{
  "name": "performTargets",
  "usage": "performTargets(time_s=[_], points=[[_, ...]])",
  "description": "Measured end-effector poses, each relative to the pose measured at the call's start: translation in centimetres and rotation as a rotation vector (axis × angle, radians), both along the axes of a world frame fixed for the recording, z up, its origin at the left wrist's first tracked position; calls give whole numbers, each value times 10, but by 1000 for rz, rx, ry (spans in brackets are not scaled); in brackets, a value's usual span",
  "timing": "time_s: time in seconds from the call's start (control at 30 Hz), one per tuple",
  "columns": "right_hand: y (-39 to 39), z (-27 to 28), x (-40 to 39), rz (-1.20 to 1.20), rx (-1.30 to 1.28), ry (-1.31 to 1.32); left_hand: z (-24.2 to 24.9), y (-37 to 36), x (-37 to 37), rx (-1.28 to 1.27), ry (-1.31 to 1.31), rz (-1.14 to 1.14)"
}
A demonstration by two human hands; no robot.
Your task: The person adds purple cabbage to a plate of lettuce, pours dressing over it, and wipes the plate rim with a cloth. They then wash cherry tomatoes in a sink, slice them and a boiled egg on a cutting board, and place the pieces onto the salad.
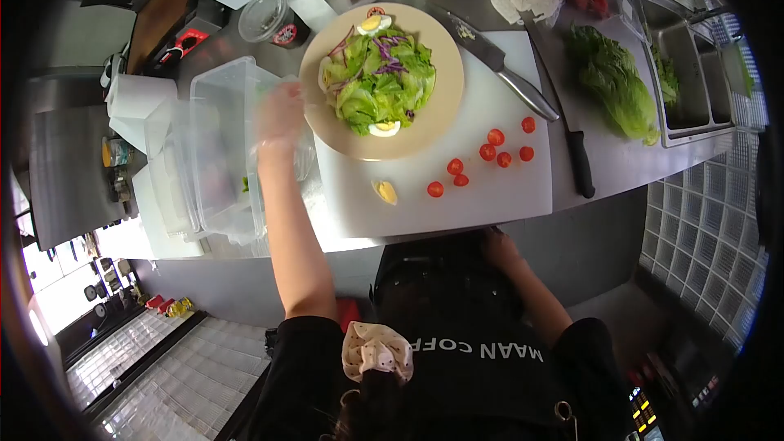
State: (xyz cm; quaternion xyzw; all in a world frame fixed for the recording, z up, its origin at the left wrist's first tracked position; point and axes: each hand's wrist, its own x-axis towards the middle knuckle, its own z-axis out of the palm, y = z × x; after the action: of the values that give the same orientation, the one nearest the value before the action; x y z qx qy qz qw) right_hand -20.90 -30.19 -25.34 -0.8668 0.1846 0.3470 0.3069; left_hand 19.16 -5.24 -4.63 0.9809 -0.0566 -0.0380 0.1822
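Observation:
My left hand (280, 113) is at the left rim of a beige plate (447, 86), near a clear plastic container (220, 143). It is smeared by motion, so its fingers and any contact with the plate cannot be made out. On the plate lies a salad (380, 82) of lettuce and purple cabbage, with a piece of boiled egg (373, 24) at the top and another egg piece (385, 128) at the bottom. My right hand (501, 248) hangs low by the dark apron at the counter's front edge, its fingers mostly hidden.
Several halved cherry tomatoes (487, 152) and one egg piece (385, 192) lie on the white cutting board (359, 216). A wide knife (490, 57) rests on it; a black-handled knife (579, 163) lies along its right side. Beyond are a lettuce head (616, 86) and a sink (686, 106).

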Motion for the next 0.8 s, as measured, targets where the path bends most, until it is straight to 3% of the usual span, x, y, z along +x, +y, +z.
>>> performTargets(time_s=[0.1, 0.17, 0.2, 0.27, 0.3, 0.37, 0.5, 0.57, 0.67, 0.8], points=[[-3, 1, 1, -4, 3, -97, 32, -1, -72, -104, -67, 64], [-4, 1, 2, -35, 11, -79, 22, 4, -122, -174, -85, 17], [-4, -3, 1, -33, 11, -74, 14, 5, -143, -154, 18, -22], [-6, -9, 0, 29, 3, -95, -20, 0, -176, -393, 262, 20], [-8, -9, 2, 36, 1, -93, -21, -12, -183, -396, 262, 27], [-10, -6, 7, 74, 14, -97, -23, -33, -188, -68, -39, -188], [-17, -4, 6, 149, -2, -107, -35, -43, -183, -105, 12, -157], [-19, 17, 19, 111, 10, 102, -37, -44, -179, -83, 36, -213], [-26, 2, 2, 115, 15, -20, -45, -47, -176, -69, 70, -195], [-31, 10, 5, 108, 32, 8, -48, -47, -175, -103, 73, -196]])
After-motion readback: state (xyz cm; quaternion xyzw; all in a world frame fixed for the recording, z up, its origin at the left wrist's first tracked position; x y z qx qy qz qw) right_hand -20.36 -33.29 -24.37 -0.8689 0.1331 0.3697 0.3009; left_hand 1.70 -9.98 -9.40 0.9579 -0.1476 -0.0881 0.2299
